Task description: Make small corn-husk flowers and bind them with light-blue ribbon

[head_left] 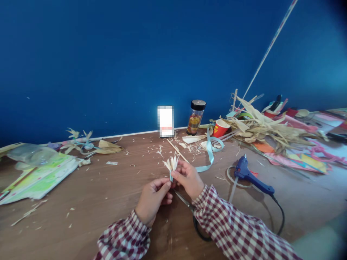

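A small flower (171, 165) with pale, pointed husk-like petals stands upright between my two hands, its base wrapped in light blue. My right hand (189, 178) pinches it just below the petals. Lower down, my left hand (154, 198) closes thumb and fingers on the bottom of the flower's stem. Scissors (187, 202) lie on the table beneath my right wrist, their black handles partly hidden by the checked sleeve. A light blue ribbon (210, 155) curls across the table beyond my right hand, and a thin stick (177, 151) lies behind the flower.
A blue glue gun (252, 177) with a cord lies at right. Behind stand a jar (195, 117), a red paper cup (221, 128) and a blurred-out upright object (166, 122). Dried husks (265, 126) pile up at right. Painted paper (51, 177) and finished-looking flowers (81, 141) lie left.
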A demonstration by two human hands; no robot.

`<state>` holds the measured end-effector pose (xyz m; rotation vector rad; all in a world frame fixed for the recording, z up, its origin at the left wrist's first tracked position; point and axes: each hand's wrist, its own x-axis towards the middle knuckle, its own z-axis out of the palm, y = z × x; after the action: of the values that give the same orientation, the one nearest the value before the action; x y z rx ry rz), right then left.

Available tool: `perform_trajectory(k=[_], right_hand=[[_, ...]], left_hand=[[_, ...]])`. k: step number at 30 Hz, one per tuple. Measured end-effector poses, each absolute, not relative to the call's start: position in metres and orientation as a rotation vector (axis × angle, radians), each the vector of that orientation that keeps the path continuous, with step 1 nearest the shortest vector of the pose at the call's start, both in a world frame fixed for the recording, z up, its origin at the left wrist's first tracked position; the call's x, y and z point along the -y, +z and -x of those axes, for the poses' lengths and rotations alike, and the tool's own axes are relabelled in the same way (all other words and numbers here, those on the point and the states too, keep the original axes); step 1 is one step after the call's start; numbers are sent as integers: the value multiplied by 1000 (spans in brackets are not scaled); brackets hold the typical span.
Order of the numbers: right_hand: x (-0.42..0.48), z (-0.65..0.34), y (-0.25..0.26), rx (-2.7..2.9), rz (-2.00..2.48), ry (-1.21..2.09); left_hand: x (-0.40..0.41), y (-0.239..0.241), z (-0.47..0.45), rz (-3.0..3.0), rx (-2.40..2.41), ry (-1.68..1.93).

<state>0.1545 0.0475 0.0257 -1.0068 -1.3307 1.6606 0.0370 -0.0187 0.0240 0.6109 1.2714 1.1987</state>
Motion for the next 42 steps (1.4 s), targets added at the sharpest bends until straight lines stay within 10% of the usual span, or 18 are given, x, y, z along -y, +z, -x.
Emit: perform_trajectory(k=[42], right_hand=[[-48, -155, 20, 1368, 944, 1667]], left_hand=[[18, 30, -35, -529, -1263, 1221]])
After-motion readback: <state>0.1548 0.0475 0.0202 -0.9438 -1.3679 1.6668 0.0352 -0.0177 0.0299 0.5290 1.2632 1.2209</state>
